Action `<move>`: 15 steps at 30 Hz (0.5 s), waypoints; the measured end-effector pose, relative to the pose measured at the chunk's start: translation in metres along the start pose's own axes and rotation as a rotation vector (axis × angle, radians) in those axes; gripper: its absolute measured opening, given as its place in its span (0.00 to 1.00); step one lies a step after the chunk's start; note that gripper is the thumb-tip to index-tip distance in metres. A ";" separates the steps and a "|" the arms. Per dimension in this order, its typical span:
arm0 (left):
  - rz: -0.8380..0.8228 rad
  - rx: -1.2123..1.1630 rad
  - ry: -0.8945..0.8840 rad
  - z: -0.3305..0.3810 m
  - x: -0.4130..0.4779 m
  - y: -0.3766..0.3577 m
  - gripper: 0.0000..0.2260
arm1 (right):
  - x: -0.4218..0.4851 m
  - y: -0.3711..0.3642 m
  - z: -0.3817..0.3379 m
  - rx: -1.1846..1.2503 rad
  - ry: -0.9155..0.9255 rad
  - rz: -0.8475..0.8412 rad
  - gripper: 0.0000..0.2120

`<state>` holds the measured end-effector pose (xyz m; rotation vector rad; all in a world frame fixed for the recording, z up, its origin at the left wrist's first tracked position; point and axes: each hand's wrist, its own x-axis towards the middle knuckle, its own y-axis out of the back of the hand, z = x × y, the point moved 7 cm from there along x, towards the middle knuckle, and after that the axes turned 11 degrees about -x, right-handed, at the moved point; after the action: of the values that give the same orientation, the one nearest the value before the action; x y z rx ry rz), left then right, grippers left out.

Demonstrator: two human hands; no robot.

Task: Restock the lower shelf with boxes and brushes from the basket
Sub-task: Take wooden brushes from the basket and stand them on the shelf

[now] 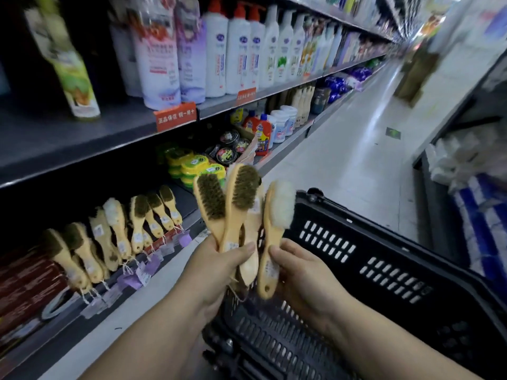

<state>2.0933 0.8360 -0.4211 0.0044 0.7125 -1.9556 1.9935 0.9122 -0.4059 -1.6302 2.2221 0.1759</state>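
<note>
I see the left thumb (pixel 242 252) pressed across a cluster of wooden handles, with the other fingers curled behind them, so the left hand (pixel 216 270) grips a bunch of brushes (pixel 236 204). Two of them show dark bristles facing me, and a third shows only its pale wooden back. Just beside it, the right thumb (pixel 279 255) lies on the handle of a white-bristled brush (pixel 274 231). The right hand (pixel 301 275) wraps that handle from behind and holds the brush upright, bristles to the right.

Both hands are above the near corner of a black basket (pixel 384 259) with slotted walls, which sits on the aisle floor to the right.

To the left, the lower shelf (pixel 189 204) carries a row of brushes (pixel 115 229) lying side by side, handles toward the edge, with purple tags (pixel 148 267) hanging over it. Red boxes (pixel 24 283) sit at the row's left end, too blurred to read. Further along the shelf are yellow-green tubs (pixel 192 165). The shelf above holds tall white bottles (pixel 238 50).
</note>
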 end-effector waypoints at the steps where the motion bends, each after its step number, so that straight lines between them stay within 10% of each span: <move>1: 0.014 -0.024 -0.017 0.009 -0.009 0.008 0.09 | -0.002 -0.013 -0.005 -0.026 0.010 -0.006 0.09; 9: 0.290 -0.136 -0.082 0.054 -0.068 0.110 0.12 | 0.011 -0.122 -0.010 -0.131 -0.021 -0.197 0.08; 15: 0.492 -0.116 -0.059 0.058 -0.091 0.165 0.14 | 0.048 -0.153 0.018 -0.236 -0.129 0.010 0.10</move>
<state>2.2900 0.8309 -0.4241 0.0468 0.7078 -1.4379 2.1293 0.8255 -0.4218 -1.6734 2.1783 0.5488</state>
